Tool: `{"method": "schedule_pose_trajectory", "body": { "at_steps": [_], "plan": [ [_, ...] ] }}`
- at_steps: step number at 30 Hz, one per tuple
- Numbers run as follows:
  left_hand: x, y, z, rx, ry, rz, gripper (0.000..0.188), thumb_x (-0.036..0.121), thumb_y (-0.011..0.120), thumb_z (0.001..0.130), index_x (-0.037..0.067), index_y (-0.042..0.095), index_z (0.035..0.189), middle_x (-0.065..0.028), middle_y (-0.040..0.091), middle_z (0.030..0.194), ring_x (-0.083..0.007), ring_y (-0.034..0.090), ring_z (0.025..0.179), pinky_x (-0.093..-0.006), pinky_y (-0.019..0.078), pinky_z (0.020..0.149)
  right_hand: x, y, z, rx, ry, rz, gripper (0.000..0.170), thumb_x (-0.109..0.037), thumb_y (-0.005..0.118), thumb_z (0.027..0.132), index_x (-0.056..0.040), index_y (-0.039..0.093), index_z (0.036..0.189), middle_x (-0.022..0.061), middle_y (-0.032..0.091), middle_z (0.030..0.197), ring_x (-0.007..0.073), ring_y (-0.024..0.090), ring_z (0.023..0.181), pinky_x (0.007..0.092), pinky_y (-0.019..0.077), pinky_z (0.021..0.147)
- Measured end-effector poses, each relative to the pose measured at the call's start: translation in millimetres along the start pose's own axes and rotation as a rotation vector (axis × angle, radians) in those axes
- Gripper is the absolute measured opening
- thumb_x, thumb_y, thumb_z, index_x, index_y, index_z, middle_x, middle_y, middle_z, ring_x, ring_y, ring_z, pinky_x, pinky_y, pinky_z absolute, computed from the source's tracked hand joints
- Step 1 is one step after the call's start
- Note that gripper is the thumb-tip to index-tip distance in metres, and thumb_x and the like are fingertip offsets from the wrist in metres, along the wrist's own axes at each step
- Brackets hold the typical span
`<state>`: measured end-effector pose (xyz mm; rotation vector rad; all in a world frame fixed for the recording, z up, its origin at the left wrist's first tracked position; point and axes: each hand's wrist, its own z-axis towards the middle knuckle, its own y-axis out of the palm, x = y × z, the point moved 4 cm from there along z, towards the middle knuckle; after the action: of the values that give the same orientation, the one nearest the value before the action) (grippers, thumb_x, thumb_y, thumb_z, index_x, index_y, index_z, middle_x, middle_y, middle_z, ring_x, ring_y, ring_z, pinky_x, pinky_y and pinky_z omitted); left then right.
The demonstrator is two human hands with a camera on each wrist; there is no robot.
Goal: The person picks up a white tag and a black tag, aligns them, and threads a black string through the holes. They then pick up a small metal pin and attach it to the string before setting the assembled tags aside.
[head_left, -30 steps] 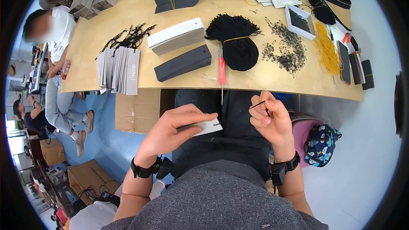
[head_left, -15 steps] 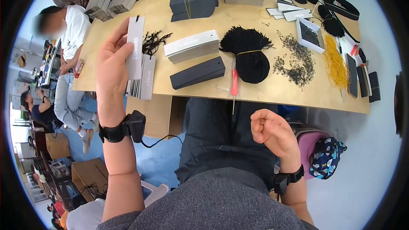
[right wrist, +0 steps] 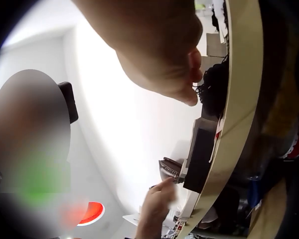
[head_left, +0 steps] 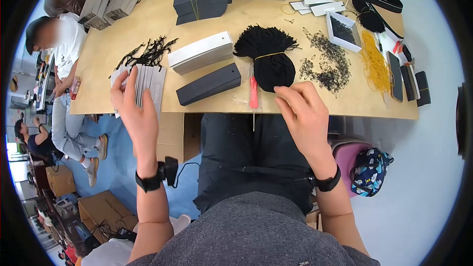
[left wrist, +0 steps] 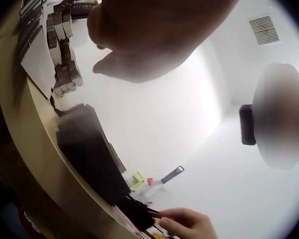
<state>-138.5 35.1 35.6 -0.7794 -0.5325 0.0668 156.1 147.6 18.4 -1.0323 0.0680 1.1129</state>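
In the head view my left hand (head_left: 135,108) hovers over a fanned pile of white hang tags (head_left: 156,91) at the table's front left, fingers spread and nothing held. Black cords (head_left: 152,51) trail from the tags' far ends. My right hand (head_left: 306,120) is at the bundle of black cords (head_left: 276,71), which a yellow band ties. Its thumb and forefinger pinch a dark cord (left wrist: 153,213) at the bundle's edge, as the left wrist view shows. Left of the bundle lie a stack of white tags (head_left: 202,54) and a black stack (head_left: 209,84).
A red-handled awl (head_left: 253,93) points over the table's front edge. Safety pins (head_left: 327,66) lie loose beside a white box (head_left: 345,34) of pins. Yellow bands (head_left: 374,69) and a phone (head_left: 395,76) are at the right. Banded black stacks (head_left: 202,5) stand behind.
A second ago my left hand held a tag at my lap and my right hand a cord. Then my left hand laid the tag on the pile and let go. My right hand moved forward to the bundle.
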Motion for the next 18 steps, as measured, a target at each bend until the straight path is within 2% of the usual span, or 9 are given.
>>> {"method": "schedule_pose_trajectory", "body": {
  "at_steps": [3, 5, 8, 10, 11, 13, 14, 16, 18],
  "plan": [
    [39, -8, -24, -0.100, 0.109, -0.207, 0.037, -0.006, 0.059, 0.085, 0.002, 0.066, 0.120, -0.0161, 0.059, 0.120, -0.0294, 0.056, 0.112, -0.0378, 0.0443, 0.095, 7, 8, 2, -0.001, -0.103, -0.126, 0.018, -0.003, 0.076, 0.075, -0.0052, 0.069, 0.090, 0.0075, 0.057, 0.084, 0.0251, 0.060, 0.073, 0.0352, 0.0489, 0.064],
    [62, 0, -39, -0.297, -0.010, -0.563, 0.028, -0.007, 0.057, 0.089, 0.000, 0.068, 0.114, -0.0124, 0.065, 0.108, -0.0211, 0.065, 0.095, -0.0318, 0.0504, 0.084, 5, 7, -1, 0.013, -0.109, -0.113, 0.018, -0.003, 0.076, 0.074, -0.0051, 0.068, 0.090, 0.0076, 0.057, 0.084, 0.0252, 0.060, 0.073, 0.0353, 0.0486, 0.064],
    [86, 25, -61, -0.666, -0.236, -0.981, 0.025, -0.002, 0.056, 0.095, 0.001, 0.067, 0.118, -0.0098, 0.068, 0.107, -0.0147, 0.067, 0.082, -0.0254, 0.0537, 0.075, -6, 2, -8, 0.004, -0.112, -0.071, 0.019, -0.003, 0.076, 0.073, -0.0046, 0.067, 0.091, 0.0079, 0.057, 0.083, 0.0257, 0.060, 0.073, 0.0355, 0.0483, 0.063],
    [103, 40, -71, -0.916, -0.465, -1.098, 0.030, 0.010, 0.051, 0.103, -0.004, 0.060, 0.127, -0.0126, 0.068, 0.112, -0.0153, 0.066, 0.092, -0.0284, 0.0528, 0.082, -13, -5, -14, -0.013, -0.110, -0.058, 0.021, -0.003, 0.077, 0.073, -0.0042, 0.067, 0.091, 0.0079, 0.057, 0.083, 0.0260, 0.060, 0.073, 0.0356, 0.0482, 0.063],
    [107, 48, -72, -0.918, -0.463, -1.101, 0.030, 0.010, 0.051, 0.103, -0.004, 0.060, 0.127, -0.0126, 0.068, 0.112, -0.0153, 0.066, 0.092, -0.0284, 0.0528, 0.082, -19, -8, -18, -0.021, -0.161, -0.037, 0.022, -0.003, 0.077, 0.072, -0.0042, 0.067, 0.091, 0.0077, 0.056, 0.083, 0.0262, 0.060, 0.073, 0.0360, 0.0481, 0.062],
    [113, 71, -82, -1.084, -0.768, -1.427, 0.038, 0.024, 0.049, 0.106, -0.005, 0.058, 0.128, -0.0134, 0.069, 0.108, -0.0174, 0.068, 0.092, -0.0305, 0.0548, 0.082, -33, -13, -26, -0.043, -0.251, -0.019, 0.023, -0.004, 0.077, 0.070, -0.0046, 0.066, 0.091, 0.0066, 0.056, 0.082, 0.0255, 0.059, 0.070, 0.0364, 0.0473, 0.060],
    [116, 78, -79, -1.087, -0.765, -1.429, 0.038, 0.024, 0.049, 0.106, -0.005, 0.058, 0.128, -0.0134, 0.069, 0.108, -0.0174, 0.068, 0.092, -0.0305, 0.0548, 0.082, -41, -16, -28, -0.066, -0.299, -0.012, 0.023, -0.005, 0.076, 0.069, -0.0047, 0.066, 0.090, 0.0061, 0.056, 0.081, 0.0239, 0.058, 0.068, 0.0345, 0.0460, 0.059],
    [122, 89, -78, -1.131, -0.955, -1.502, 0.042, 0.030, 0.048, 0.106, -0.006, 0.059, 0.125, -0.0150, 0.069, 0.106, -0.0188, 0.068, 0.096, -0.0324, 0.0544, 0.085, -48, -16, -41, -0.101, -0.355, 0.046, 0.024, -0.007, 0.074, 0.068, -0.0042, 0.065, 0.090, 0.0056, 0.055, 0.081, 0.0222, 0.057, 0.067, 0.0327, 0.0444, 0.058],
    [123, 93, -73, -1.145, -0.963, -1.537, 0.039, 0.028, 0.050, 0.106, -0.004, 0.060, 0.124, -0.0127, 0.069, 0.104, -0.0187, 0.067, 0.093, -0.0321, 0.0541, 0.083, -58, -17, -51, -0.163, -0.386, 0.120, 0.024, -0.009, 0.070, 0.067, -0.0034, 0.065, 0.090, 0.0046, 0.052, 0.080, 0.0193, 0.055, 0.068, 0.0312, 0.0427, 0.057]
  ]
}}
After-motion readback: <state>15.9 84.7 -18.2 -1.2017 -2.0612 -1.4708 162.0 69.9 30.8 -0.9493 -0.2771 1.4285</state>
